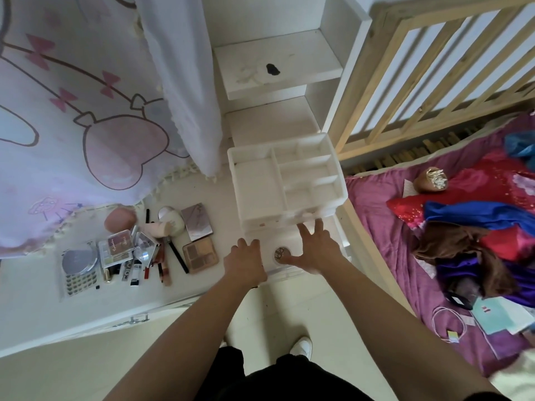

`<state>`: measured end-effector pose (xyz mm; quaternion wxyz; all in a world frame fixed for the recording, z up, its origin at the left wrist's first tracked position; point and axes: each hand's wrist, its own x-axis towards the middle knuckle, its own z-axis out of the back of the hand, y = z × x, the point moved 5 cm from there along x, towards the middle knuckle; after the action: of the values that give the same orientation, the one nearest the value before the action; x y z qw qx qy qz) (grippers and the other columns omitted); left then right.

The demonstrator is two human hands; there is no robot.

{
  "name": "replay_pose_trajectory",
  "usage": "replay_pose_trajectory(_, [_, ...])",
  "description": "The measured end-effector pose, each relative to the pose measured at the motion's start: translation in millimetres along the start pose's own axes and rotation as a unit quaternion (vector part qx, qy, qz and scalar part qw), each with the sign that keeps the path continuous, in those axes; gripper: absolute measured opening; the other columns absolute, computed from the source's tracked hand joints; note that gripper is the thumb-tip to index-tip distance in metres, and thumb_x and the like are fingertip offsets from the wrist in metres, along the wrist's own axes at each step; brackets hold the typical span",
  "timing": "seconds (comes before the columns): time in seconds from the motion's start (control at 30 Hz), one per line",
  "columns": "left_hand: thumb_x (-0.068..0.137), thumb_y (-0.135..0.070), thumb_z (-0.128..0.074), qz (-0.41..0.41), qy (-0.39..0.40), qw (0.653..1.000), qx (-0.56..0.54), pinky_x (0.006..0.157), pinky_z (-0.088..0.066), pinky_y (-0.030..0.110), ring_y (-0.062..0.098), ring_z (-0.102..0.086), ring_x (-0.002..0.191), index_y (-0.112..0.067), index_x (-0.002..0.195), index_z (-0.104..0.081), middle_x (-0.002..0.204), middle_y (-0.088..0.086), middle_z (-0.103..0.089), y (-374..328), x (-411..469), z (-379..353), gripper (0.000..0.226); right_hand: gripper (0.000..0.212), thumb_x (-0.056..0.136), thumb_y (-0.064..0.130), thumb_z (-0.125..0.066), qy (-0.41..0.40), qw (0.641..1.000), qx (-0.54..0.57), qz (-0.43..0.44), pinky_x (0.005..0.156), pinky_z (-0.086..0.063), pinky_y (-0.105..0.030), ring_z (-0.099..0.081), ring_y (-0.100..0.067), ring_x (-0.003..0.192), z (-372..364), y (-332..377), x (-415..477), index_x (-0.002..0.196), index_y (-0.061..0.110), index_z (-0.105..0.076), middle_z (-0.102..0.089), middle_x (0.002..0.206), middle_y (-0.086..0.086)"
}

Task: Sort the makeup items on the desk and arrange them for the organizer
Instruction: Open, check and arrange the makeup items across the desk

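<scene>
A white organizer [286, 180] with several open-top compartments stands at the right end of the white desk [34, 296]. Its lower drawer [289, 269] is pulled out toward me, and a round white compact [280, 254] lies in it. My left hand [246, 257] curls its fingers over the drawer's left front corner. My right hand [315, 247] is spread flat over the drawer, fingertips touching the organizer's front and thumb beside the compact. To the left lie an open brown eyeshadow palette [199, 254], a closed palette [197, 222], a silver compact [79, 260] and a black pencil [178, 256].
More makeup is heaped on the desk's left: a pink sponge [120, 220], a puff [170, 218], a blush palette [117, 247], tubes and lipsticks. A patterned curtain [72, 111] hangs behind. White shelves [278, 68] stand behind the organizer. A wooden bed rail [405, 68] and cluttered bed [463, 227] are on the right.
</scene>
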<state>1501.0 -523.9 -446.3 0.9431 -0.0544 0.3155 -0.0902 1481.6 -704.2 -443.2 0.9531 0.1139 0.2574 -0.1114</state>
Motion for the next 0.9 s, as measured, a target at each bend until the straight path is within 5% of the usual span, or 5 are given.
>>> replay_pose_trajectory(0.3, [0.081,-0.028,-0.076,-0.008,-0.123,0.985,-0.117,0.087,-0.049,0.036,0.023,-0.048,0.118,-0.023,0.125,-0.051,0.131,0.002,-0.045,3.9,-11.9,7.9,0.052,0.062,0.087,0.062,-0.060,-0.036,0.996,0.009,0.084,0.088,-0.049,-0.037,-0.050,-0.026,0.120,-7.3,19.3,-6.6,0.134,0.023,-0.054,-0.041,0.136,-0.008])
replay_pose_trajectory(0.53, [0.085,-0.024,-0.071,0.005,-0.159,0.952,-0.260,0.076,-0.055,0.034,0.018,-0.064,0.095,-0.028,0.117,-0.061,0.120,-0.004,-0.057,13.5,-19.8,7.9,0.033,0.128,0.074,0.086,-0.048,-0.046,0.999,-0.001,0.007,0.123,-0.010,-0.048,0.018,-0.037,0.150,-10.7,-1.0,3.2,0.156,0.004,0.008,0.013,0.164,-0.018])
replay_pose_trajectory(0.7, [0.085,-0.020,-0.070,0.020,-0.159,0.940,-0.303,0.064,-0.060,0.035,0.013,-0.061,0.080,-0.028,0.109,-0.064,0.113,-0.006,-0.055,14.9,-21.1,9.7,0.026,0.126,0.072,0.083,-0.054,-0.016,0.998,-0.030,0.058,0.122,-0.018,-0.048,0.003,-0.035,0.152,-4.6,-4.9,8.7,0.156,0.007,0.002,0.000,0.163,-0.015])
replay_pose_trajectory(0.83, [0.081,-0.024,-0.077,0.033,-0.166,0.927,-0.335,0.062,-0.059,0.039,0.010,-0.058,0.073,-0.027,0.094,-0.061,0.103,-0.006,-0.046,16.8,-21.9,10.9,0.021,0.089,0.083,0.067,-0.055,-0.035,0.995,-0.037,0.091,0.100,-0.037,-0.040,-0.039,-0.036,0.130,-12.0,-2.3,-7.2,0.150,0.016,-0.026,-0.043,0.135,-0.013])
replay_pose_trajectory(0.9, [0.079,-0.027,-0.079,0.040,-0.175,0.917,-0.358,0.065,-0.057,0.038,0.013,-0.057,0.070,-0.025,0.088,-0.057,0.094,-0.008,-0.044,17.9,-23.2,12.3,0.024,0.074,0.084,0.069,-0.055,-0.002,0.996,-0.012,0.086,0.088,-0.043,-0.036,-0.045,-0.030,0.121,-17.2,-1.5,-11.2,0.138,0.021,-0.042,-0.046,0.126,-0.008])
